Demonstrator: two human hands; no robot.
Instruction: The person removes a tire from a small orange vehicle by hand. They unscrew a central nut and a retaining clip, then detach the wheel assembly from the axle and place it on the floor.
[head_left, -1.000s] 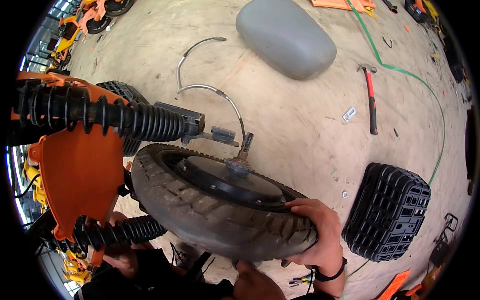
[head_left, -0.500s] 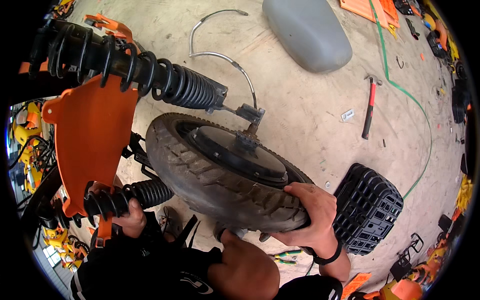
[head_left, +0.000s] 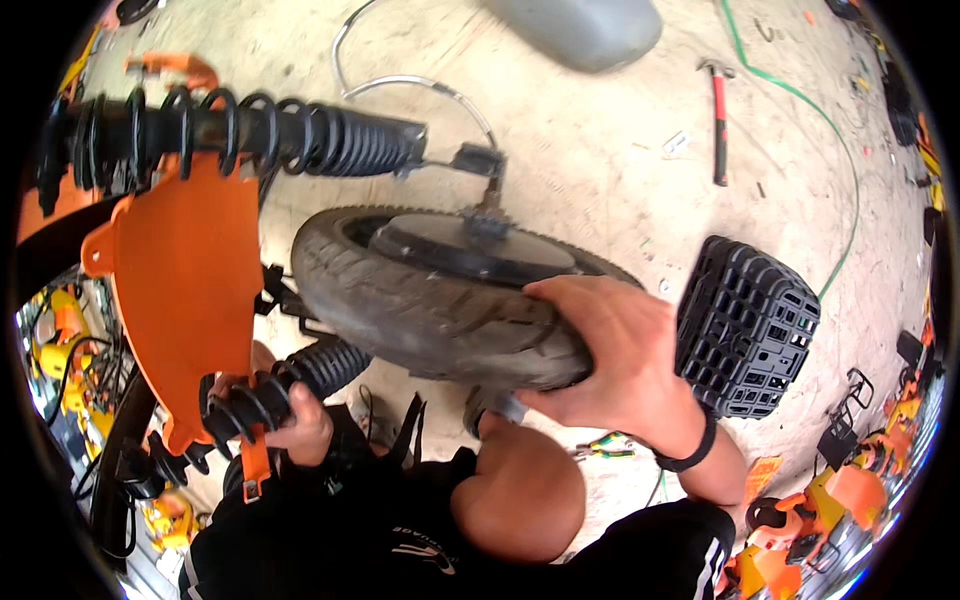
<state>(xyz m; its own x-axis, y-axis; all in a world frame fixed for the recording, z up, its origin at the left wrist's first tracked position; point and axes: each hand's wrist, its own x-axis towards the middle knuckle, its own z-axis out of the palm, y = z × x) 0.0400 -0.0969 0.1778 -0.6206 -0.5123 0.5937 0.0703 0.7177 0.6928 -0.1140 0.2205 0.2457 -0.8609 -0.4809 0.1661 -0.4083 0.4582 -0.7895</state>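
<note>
A scooter-like wheel with a black treaded tyre [head_left: 430, 320] and a round dark hub [head_left: 470, 245] lies tilted in front of me. My right hand [head_left: 630, 350] grips the tyre's right end, fingers over the upper edge and thumb below. My left hand [head_left: 305, 425] is wrapped around the lower coil-spring shock absorber [head_left: 330, 370], its fingers partly behind the coils. A second shock absorber [head_left: 300, 140] extends above the wheel toward its axle [head_left: 490, 195]. An orange fender [head_left: 185, 300] sits between the two shocks.
A red-and-black hammer [head_left: 720, 125], a grey rounded cover [head_left: 590, 30] and a black plastic grid [head_left: 750, 330] lie on the concrete floor. Green-handled pliers [head_left: 605, 447] are by my leg. A grey cable [head_left: 410, 80] runs from the axle. Orange and yellow parts crowd the edges.
The view has shifted, so floor things sit higher in it. The wheel appears to have come nearer to me and flatter. My right hand reaches further over the tyre; my left still holds the shock.
</note>
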